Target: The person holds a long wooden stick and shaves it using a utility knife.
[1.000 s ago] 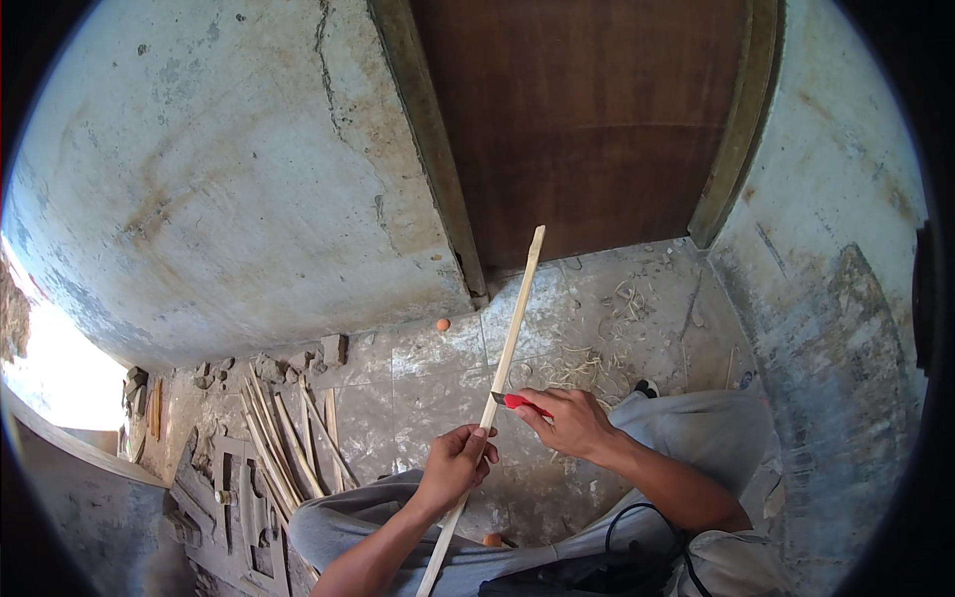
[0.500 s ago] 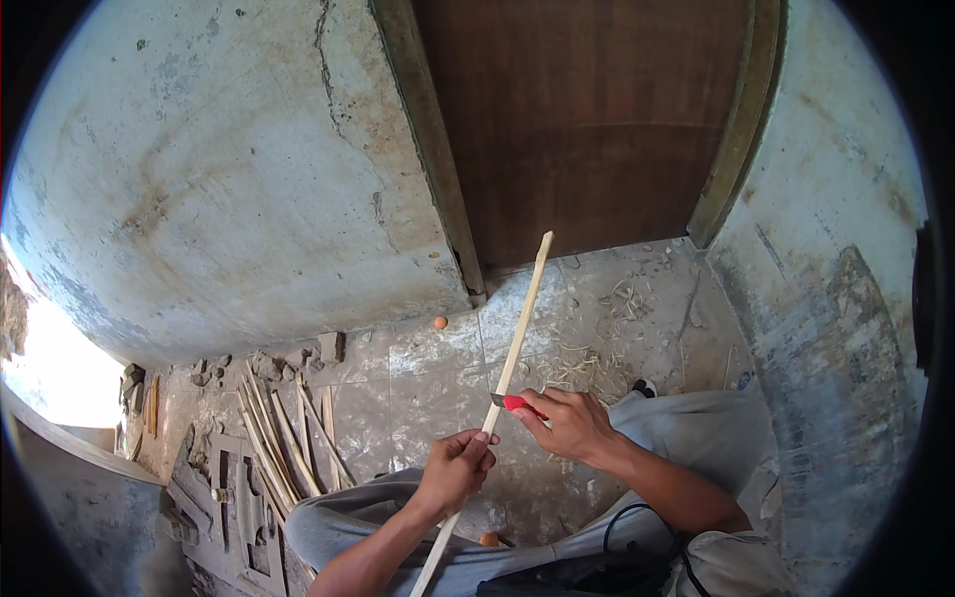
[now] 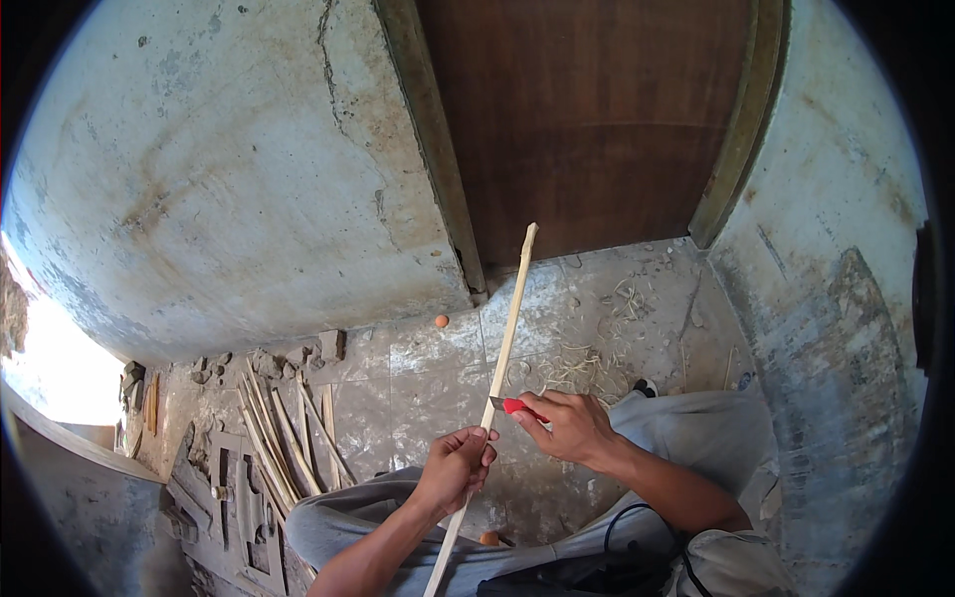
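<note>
A long pale wooden strip (image 3: 513,316) slants up and away from my lap, its far end leaning slightly right. My left hand (image 3: 457,467) grips it around the middle, thumb on top. Just above that thumb, the blade of a red-handled utility knife (image 3: 514,405) meets the strip's right edge. My right hand (image 3: 569,423) is closed round the knife's handle, which is mostly hidden by the fingers. Curled wood shavings (image 3: 577,370) lie on the floor beyond my right hand.
Several wooden strips (image 3: 269,438) lean in a pile to my left, beside a grey cut-out panel (image 3: 239,507). Stone rubble (image 3: 332,346) and a small orange ball-like thing (image 3: 442,321) lie along the cracked wall (image 3: 229,189). A brown door (image 3: 587,129) stands ahead.
The strip's far end has swung a little to the left and its near end to the right. Both hands keep nearly the same places and grips.
</note>
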`<state>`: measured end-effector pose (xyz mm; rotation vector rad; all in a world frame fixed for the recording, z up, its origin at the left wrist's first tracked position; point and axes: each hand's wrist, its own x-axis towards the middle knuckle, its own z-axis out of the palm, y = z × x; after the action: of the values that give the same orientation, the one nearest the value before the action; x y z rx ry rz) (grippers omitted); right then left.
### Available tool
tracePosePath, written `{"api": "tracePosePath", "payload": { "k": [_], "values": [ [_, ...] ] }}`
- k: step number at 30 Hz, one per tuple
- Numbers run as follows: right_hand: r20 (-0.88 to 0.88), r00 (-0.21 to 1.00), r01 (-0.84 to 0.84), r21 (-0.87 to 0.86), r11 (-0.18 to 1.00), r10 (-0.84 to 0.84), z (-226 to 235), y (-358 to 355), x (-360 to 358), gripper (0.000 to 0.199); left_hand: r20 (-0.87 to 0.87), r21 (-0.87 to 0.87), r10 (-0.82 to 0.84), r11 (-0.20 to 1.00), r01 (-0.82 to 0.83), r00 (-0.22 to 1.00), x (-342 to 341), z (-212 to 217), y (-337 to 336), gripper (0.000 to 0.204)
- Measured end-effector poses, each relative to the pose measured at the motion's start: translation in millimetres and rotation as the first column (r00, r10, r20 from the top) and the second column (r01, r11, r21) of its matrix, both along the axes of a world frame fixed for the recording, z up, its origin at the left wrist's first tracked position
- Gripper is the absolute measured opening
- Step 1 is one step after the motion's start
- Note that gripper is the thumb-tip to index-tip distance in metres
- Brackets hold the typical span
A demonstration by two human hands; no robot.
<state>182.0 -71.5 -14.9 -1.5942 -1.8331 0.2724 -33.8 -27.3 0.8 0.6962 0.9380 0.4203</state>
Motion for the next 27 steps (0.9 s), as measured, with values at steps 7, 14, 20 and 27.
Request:
{"api": "tracePosePath", "payload": {
  "k": [7, 14, 20, 27],
  "values": [
    [0.034, 0.999, 0.024, 0.005, 1.0, -0.024, 0, -1, 0, 0.028, -0.116, 0.181, -0.002, 0.983, 0.023, 0.993, 4, -3, -8, 0.022],
    [0.037, 0.998, 0.048, 0.036, 0.998, -0.049, -4, 4, 6, 0.027, -0.123, 0.156, -0.016, 0.987, 0.035, 0.992, 2, 3, -15, 0.022],
    [0.003, 0.995, 0.096, 0.043, 0.994, -0.096, -3, 12, 17, 0.028, -0.164, 0.226, -0.032, 0.972, 0.069, 0.986, 3, 4, -23, 0.024],
    [-0.002, 0.979, 0.206, 0.024, 0.978, -0.206, -1, 26, 48, 0.028, -0.159, 0.186, -0.08, 0.976, 0.11, 0.984, 0, 7, -34, 0.024]
  ]
}}
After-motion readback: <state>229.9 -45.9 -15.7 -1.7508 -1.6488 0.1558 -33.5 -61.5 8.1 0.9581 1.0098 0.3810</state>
